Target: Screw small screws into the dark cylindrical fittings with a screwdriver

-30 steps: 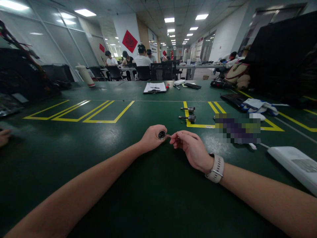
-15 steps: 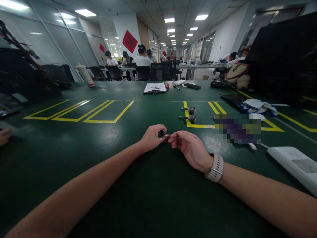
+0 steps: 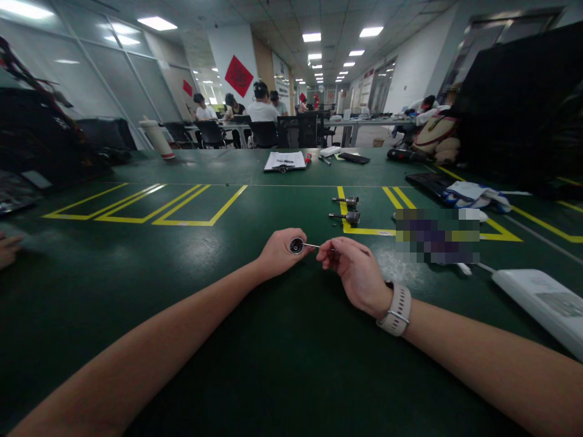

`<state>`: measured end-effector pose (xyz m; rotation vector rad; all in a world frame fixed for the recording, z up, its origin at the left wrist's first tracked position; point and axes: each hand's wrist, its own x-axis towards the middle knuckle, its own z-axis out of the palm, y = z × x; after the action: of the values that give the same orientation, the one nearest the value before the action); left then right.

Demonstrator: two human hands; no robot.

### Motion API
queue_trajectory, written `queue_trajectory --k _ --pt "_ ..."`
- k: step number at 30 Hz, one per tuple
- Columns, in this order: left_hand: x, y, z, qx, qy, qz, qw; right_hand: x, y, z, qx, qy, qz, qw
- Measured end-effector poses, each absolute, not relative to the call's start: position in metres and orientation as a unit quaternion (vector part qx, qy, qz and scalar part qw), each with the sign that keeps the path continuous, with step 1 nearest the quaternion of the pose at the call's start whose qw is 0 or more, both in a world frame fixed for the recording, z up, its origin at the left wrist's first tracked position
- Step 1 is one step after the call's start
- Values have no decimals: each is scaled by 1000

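My left hand [image 3: 280,254] is closed round a hole saw [image 3: 296,246], its round open end turned toward me and the rest hidden in the fist. Just to the right, my right hand [image 3: 348,267] pinches a thin metal rod [image 3: 311,245]. The rod's tip meets the right side of the hole saw's rim; fingers cover its other end. Beyond the hands, two more hole saws lie on the green table, one farther back [image 3: 348,201] and one nearer [image 3: 346,216], shanks pointing left.
Yellow tape [image 3: 373,232] marks boxes on the table. A clipboard [image 3: 285,161] lies farther back, a white bottle [image 3: 157,138] at the left. A cloth [image 3: 476,197], a blurred-out item [image 3: 437,238] and a white device [image 3: 542,303] sit at the right. Another person's hand [image 3: 8,249] shows at the left edge.
My right hand has shifted slightly right, drawing the rod's tip from inside the hole saw's mouth to its right rim. My left hand stays in place. The other person's hand at the left has moved slightly.
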<state>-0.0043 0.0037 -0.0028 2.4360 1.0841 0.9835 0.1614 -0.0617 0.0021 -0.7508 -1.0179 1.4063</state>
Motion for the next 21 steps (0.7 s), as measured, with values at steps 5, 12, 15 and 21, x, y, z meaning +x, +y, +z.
queue_trajectory --k 5,12,15,21 --pt "-5 4 -2 845 376 347 157 160 -68 5 -352 -578 514 527" --pt "-6 8 -7 817 395 385 166 161 -75 14 -383 -636 426 517" --pt "-8 9 -8 815 391 395 166 162 -73 12 -374 -624 425 539" --pt "-7 8 -8 808 397 401 172 160 -73 10 -370 -658 426 499"
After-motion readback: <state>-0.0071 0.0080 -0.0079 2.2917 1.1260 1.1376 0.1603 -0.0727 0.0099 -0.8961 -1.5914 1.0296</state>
